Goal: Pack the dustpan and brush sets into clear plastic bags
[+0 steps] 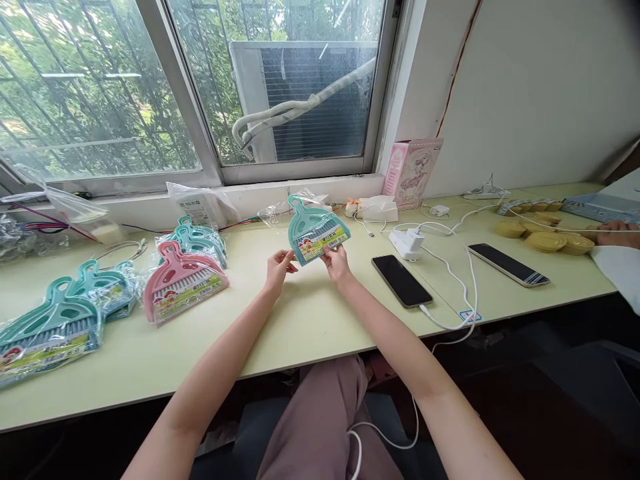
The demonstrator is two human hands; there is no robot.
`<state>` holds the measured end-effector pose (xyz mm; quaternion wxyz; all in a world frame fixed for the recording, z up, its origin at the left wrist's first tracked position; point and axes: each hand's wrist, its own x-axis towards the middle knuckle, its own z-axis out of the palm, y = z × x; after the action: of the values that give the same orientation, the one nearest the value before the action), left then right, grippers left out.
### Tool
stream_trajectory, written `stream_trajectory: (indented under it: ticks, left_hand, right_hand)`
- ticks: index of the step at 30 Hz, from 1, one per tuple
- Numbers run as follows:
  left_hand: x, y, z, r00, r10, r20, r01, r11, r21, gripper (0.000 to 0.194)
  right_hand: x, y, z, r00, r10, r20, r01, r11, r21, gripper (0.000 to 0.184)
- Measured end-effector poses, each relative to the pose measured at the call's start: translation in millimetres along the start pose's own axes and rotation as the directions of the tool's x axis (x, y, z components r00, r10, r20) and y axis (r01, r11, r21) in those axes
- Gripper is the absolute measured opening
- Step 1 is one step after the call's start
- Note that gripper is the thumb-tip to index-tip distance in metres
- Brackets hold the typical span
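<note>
A teal dustpan and brush set [311, 227] in clear plastic wrap, with a yellow-green printed label, is held up above the table in front of me. My right hand [338, 264] grips its lower edge, thumb over the label. At its lower left corner, the fingers of my left hand [280, 270] are closed on the edge of the wrapping. To the left lies a wrapped pink dustpan set [183, 280], with teal dustpan sets [200, 239] behind it. More wrapped teal sets [53, 323] overlap at the far left.
Right of my hands lie a phone [401, 281] on a white cable, a power strip [407, 243] and a second phone [509, 264]. A pink box [413, 173] stands by the wall. Gold-coloured round items [546, 241] sit near another person's hand [617, 233].
</note>
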<state>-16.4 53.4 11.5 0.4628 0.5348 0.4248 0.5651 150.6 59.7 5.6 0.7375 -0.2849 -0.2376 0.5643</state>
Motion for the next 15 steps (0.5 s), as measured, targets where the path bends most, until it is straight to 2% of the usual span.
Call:
stream_trajectory:
  ticks: [5, 10, 15]
  left_hand:
    - [-2.8, 2.4, 3.0, 1.000, 0.022, 0.007, -0.022, 0.997, 0.073, 0.055]
    - [-4.9, -2.2, 3.8, 0.995, 0.008, 0.104, -0.032, 0.972, 0.231, 0.046]
    - [-8.4, -8.1, 5.9, 0.994, 0.033, 0.108, -0.069, 0.934, 0.351, 0.034]
  right_hand:
    - [0.3, 1.5, -0.9, 0.999, -0.028, -0.025, 0.027, 0.999, -0.018, 0.040]
    - [-1.8, 1.1, -0.1, 0.998, -0.040, -0.056, 0.038, 0.998, -0.042, 0.033]
    - [-3.3, -0.7, 0.8, 0.996, -0.054, -0.067, 0.049, 0.996, -0.075, 0.032]
